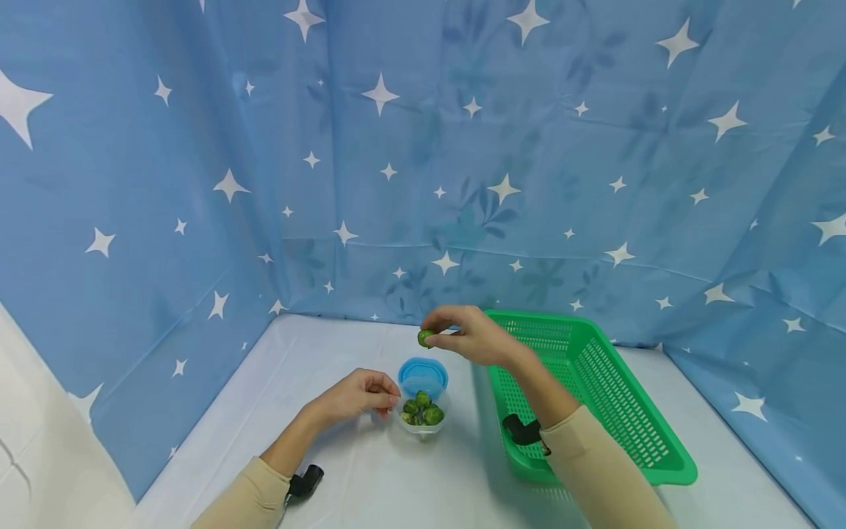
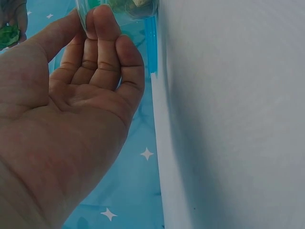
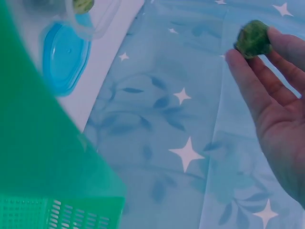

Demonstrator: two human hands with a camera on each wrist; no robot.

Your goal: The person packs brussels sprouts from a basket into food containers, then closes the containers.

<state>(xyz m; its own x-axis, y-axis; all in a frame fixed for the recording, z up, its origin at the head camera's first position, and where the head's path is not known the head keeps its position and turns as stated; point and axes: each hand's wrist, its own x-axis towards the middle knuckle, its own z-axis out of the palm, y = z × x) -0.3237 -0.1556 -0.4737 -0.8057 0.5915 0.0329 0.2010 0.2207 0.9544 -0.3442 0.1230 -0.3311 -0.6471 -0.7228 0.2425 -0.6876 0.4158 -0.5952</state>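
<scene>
Between the thumb and fingertips of my right hand (image 1: 471,338) is a Brussels sprout (image 3: 253,39), held up above the table. Below it, a small clear plastic container (image 1: 423,430) holds several Brussels sprouts (image 1: 432,415). At the container's left side, my left hand (image 1: 360,397) pinches its rim, with thumb and fingertips meeting at the clear wall in the left wrist view. A blue lid (image 1: 423,373) lies just behind the container, partly seen through its clear wall.
To the right stands a large green plastic basket (image 1: 595,382) with slotted walls, under my right forearm. A white cloth covers the table (image 1: 350,477). Blue curtains (image 1: 423,147) with white stars rise along the back and sides.
</scene>
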